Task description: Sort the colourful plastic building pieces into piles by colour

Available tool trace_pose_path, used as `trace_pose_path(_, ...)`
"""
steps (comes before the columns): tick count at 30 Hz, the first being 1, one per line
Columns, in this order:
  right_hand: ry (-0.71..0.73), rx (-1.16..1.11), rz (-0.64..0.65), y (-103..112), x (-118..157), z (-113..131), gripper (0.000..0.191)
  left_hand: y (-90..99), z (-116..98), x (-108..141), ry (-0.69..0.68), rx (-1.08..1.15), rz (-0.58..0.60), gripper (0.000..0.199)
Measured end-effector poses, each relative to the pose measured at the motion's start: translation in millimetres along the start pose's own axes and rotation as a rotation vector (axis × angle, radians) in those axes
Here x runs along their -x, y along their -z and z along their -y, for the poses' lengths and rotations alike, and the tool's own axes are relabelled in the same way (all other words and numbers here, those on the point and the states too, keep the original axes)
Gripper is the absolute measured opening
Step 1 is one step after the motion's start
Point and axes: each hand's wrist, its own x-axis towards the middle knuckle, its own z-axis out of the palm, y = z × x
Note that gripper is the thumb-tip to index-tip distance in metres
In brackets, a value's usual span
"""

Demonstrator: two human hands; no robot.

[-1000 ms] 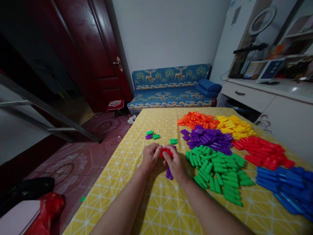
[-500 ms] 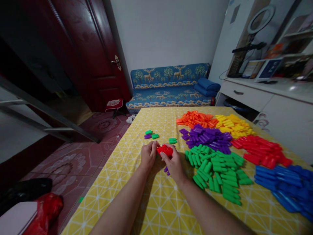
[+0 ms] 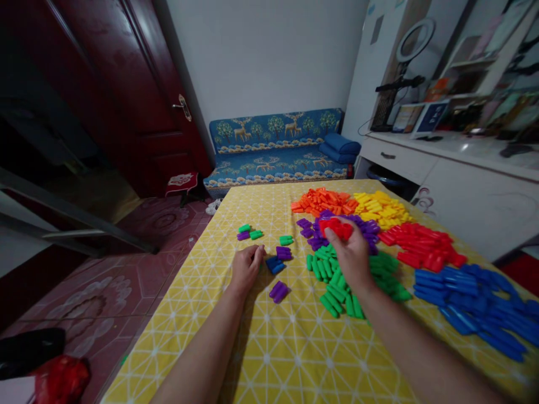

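Observation:
My right hand (image 3: 353, 252) grips red plastic pieces (image 3: 336, 228) above the purple pile (image 3: 368, 229) and the green pile (image 3: 337, 280). Resting on the yellow cloth, my left hand (image 3: 246, 268) has its fingers closed; whether anything is between them is too small to tell. Just right of it lies a dark blue piece (image 3: 275, 265), with one purple piece (image 3: 283, 253) behind it and another purple piece (image 3: 278, 292) in front. Farther back are a green piece (image 3: 286, 240) and a small group of green and purple pieces (image 3: 256, 234).
Orange (image 3: 322, 201), yellow (image 3: 383, 209), red (image 3: 425, 245) and blue (image 3: 475, 303) piles line the right of the table (image 3: 202, 314). A patterned sofa (image 3: 273, 146) stands beyond it, a white cabinet (image 3: 471, 191) at the right.
My right hand has moved right, away from my left hand, carrying the red pieces. The dark blue and purple pieces between the hands have come into sight. The view has turned slightly right.

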Motion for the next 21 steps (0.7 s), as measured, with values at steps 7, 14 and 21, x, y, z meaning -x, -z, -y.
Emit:
trace_pose_path(7,-0.017,1.085,0.160,157.9,-76.3,-61.8,0.039,-0.7,-4.9,-2.3,-0.009,-0.040,0.012,0.046)
trace_pose_path(14,0.216,1.445,0.450,183.4,-75.2,-73.3,0.032,0.3,-5.2,-2.3,-0.002,-0.029,0.015,0.047)
trace_pose_path(21,-0.007,1.501,0.353,202.8,-109.9,-73.0,0.048,0.2,-4.7,-1.8,0.004,-0.015,0.010,0.047)
